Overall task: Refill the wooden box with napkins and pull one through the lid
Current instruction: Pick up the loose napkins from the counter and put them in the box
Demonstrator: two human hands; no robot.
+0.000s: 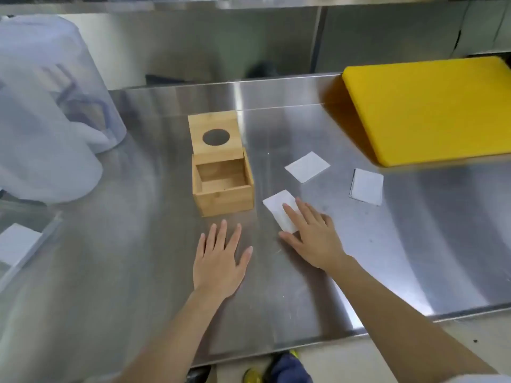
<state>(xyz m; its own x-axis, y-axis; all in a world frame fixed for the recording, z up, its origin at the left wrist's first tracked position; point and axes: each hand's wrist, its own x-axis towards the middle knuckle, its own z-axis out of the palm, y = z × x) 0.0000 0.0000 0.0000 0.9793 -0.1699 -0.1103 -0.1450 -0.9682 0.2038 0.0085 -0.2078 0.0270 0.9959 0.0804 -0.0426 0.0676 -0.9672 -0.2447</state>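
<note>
A small wooden box [224, 199] stands open and empty at the middle of the steel table. Its lid [213, 125], with a round hole, leans upright against the box's far side. Three white napkins lie flat to the right: the nearest napkin [276, 207], a middle one [307, 166] and a far right one [366, 186]. My right hand [312, 236] lies flat with its fingers spread on the nearest napkin, covering its near corner. In front of the box my left hand [218, 261] rests flat on the table, fingers apart, holding nothing.
A yellow cutting board [431, 106] lies at the back right. A large translucent plastic container [47, 106] stands at the left. A clear tray holding white paper [19, 244] sits at the left edge. The steel table's [138, 258] front edge runs near my arms.
</note>
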